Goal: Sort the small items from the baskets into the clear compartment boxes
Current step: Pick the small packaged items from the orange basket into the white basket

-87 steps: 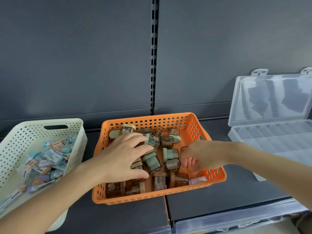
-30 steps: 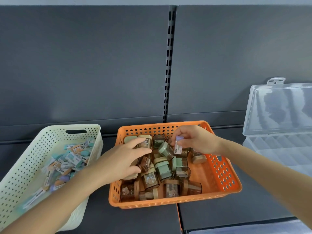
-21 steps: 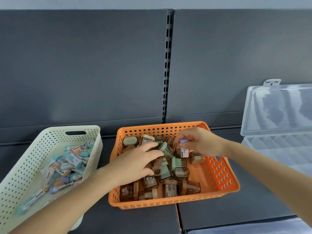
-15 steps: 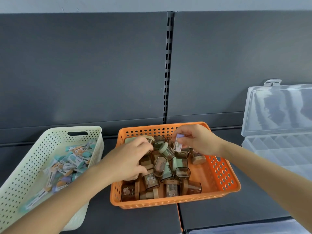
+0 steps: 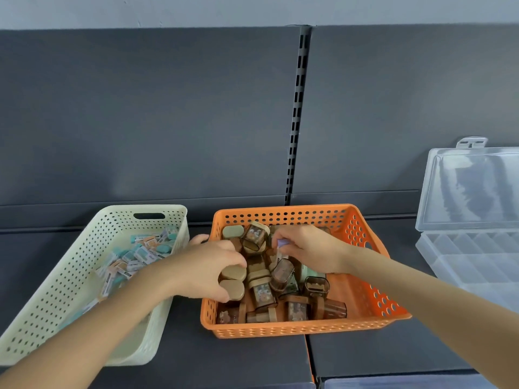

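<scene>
Orange basket (image 5: 283, 214) contains both hands. Right hand (image 5: 310, 252) pinches purple-tipped item (image 5: 282, 243) at its fingertips, over the brown pile. Left hand (image 5: 206, 272), just left of it, curls round tan-capped pieces (image 5: 232, 280). Clear compartment box (image 5: 471, 256) well right, lid open.

Centre-bottom of frame: orange basket (image 5: 283, 211) heaped with small brown cases (image 5: 282, 275). Left hand (image 5: 207, 272) inside its left edge, fingers and thumb curled round two beige-capped cases (image 5: 231, 289). Right hand (image 5: 309, 249) over the far half, pinching a small lilac piece (image 5: 281, 243) at the fingertips. Lower left: cream basket (image 5: 56, 290) just beside the orange one, holding pastel packets (image 5: 140, 254). Right edge: clear compartment box (image 5: 471, 256), lid raised, well apart from both hands.
</scene>
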